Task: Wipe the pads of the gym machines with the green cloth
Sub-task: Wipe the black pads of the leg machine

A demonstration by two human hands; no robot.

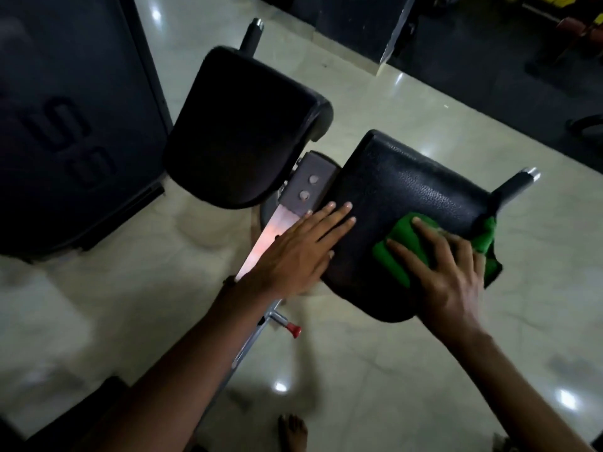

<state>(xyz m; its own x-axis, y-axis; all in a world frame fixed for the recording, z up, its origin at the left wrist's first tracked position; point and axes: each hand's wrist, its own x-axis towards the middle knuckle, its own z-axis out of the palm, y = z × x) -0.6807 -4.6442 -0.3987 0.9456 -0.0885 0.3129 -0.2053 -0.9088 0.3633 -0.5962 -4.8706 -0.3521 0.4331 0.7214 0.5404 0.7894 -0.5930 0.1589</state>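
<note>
A person is looking down at two black padded gym machine pads above a pale glossy floor point(375, 370). The right hand point(447, 275) is pressing the green cloth point(404, 252) flat onto the nearer pad point(401, 197), fingers spread and straight over the cloth, which is lying on the pad's right side and hanging over its edge. The left hand point(300, 252) is resting flat on the same pad's left edge, fingers straight and close together, holding nothing. The farther pad point(241, 125) is sitting just beyond, joined by a grey metal bracket point(305, 187). A red-tipped pin point(288, 325) is sticking out below.
</note>
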